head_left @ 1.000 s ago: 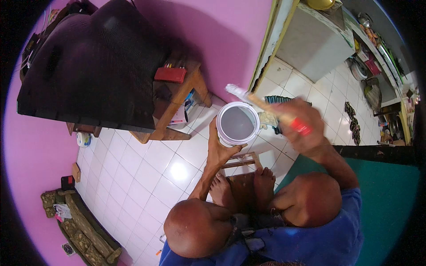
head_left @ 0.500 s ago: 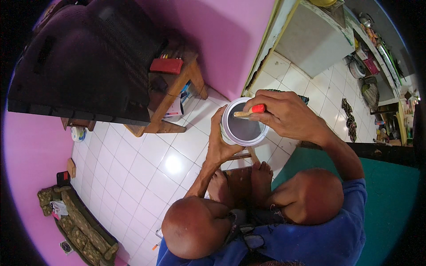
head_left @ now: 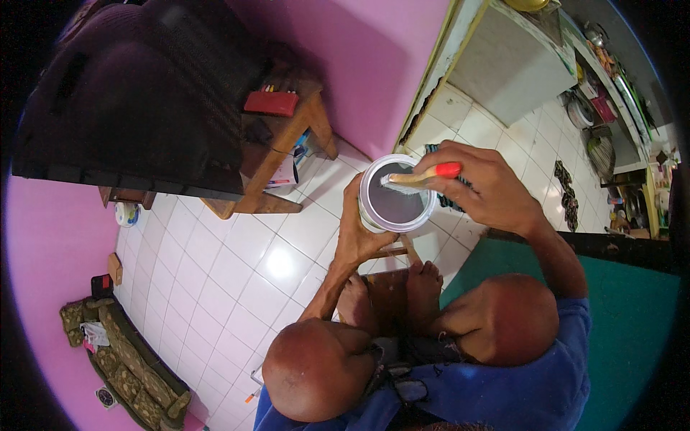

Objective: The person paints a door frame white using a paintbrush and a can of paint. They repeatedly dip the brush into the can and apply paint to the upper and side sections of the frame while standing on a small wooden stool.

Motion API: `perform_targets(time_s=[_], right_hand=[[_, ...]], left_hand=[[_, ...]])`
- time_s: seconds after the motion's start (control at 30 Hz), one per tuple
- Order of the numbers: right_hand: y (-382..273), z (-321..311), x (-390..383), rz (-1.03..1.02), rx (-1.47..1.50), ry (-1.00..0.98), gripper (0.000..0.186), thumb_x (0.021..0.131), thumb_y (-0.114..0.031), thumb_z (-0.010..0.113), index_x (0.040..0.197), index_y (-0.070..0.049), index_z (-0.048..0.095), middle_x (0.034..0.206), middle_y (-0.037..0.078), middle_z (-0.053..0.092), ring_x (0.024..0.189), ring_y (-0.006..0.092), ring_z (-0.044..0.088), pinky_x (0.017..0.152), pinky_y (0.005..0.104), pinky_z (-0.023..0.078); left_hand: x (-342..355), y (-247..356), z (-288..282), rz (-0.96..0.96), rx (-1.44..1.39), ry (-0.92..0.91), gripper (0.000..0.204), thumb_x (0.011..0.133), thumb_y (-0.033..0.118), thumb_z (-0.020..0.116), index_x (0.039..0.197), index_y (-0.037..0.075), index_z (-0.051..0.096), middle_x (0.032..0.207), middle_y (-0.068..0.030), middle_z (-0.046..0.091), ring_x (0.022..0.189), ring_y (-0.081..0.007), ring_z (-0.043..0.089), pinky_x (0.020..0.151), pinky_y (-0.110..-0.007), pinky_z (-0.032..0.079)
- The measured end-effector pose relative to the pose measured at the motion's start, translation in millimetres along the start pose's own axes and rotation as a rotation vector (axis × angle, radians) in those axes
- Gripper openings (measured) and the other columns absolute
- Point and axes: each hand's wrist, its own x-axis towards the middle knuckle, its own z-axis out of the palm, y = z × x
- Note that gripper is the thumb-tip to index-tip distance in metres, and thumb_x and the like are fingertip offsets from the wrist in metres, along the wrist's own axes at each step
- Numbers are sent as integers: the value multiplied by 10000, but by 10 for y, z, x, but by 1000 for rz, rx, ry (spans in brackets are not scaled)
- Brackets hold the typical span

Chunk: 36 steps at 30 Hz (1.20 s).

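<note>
My left hand (head_left: 357, 230) is wrapped round the left side of a round white paint tub (head_left: 365, 205), holding it up between my knees and the pink wall. The tub is open at the top and its inside looks grey; how much it holds, I cannot tell. My right hand (head_left: 483, 183) grips a paintbrush (head_left: 424, 174) by its wooden handle, which has a red end. The brush lies tilted over the tub's mouth, its whitish bristles pointing left and down into the opening.
A wooden stand (head_left: 313, 115) carrying a large black television (head_left: 129, 100) is at the upper left, with a red box (head_left: 271, 103) on it. White floor tiles (head_left: 237, 266) spread below. A teal panel (head_left: 618, 316) lies right, a doorway (head_left: 431, 72) behind, a patterned sofa (head_left: 133, 359) far left.
My right hand has lifted and turned the paintbrush, so its whitish bristles now show above the tub's mouth. My left hand and the tub have hardly moved.
</note>
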Motion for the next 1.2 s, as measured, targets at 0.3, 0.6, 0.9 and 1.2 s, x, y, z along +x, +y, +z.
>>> perform_targets(time_s=[0.3,0.6,0.9,1.2], right_hand=[[31,-172,-117,-80,71,76,206,1016,-155,639,1115,21,682,992,149,697,851,266,657,768,368,514],[-102,-353,-86,-17,42,-96,231,941,-133,714,1140,-15,696,973,135,667,865,288,655,769,391,512],[-106,-538,-75,-35,60,-256,227,978,-178,675,1116,0,710,958,126,662,796,246,642,694,367,516],[600,74,-541,672,863,498,432,1072,-453,525,1198,-52,623,836,45,586,622,139,558,577,307,487]], left_hand=[[62,61,-1,-95,-89,-71,1117,627,113,922,1547,15,295,1449,-176,475,1370,-285,505,1153,-428,432],[69,-49,-3,-67,-16,-63,1121,618,97,926,1545,22,301,1447,-163,488,1364,-273,507,1148,-425,430],[90,14,-57,-84,58,-33,1079,582,55,894,1517,25,356,1419,-173,485,1354,-317,507,1172,-419,413],[54,-49,-1,-79,78,-19,1061,618,70,912,1512,6,345,1426,-168,482,1340,-287,510,1158,-397,405]])
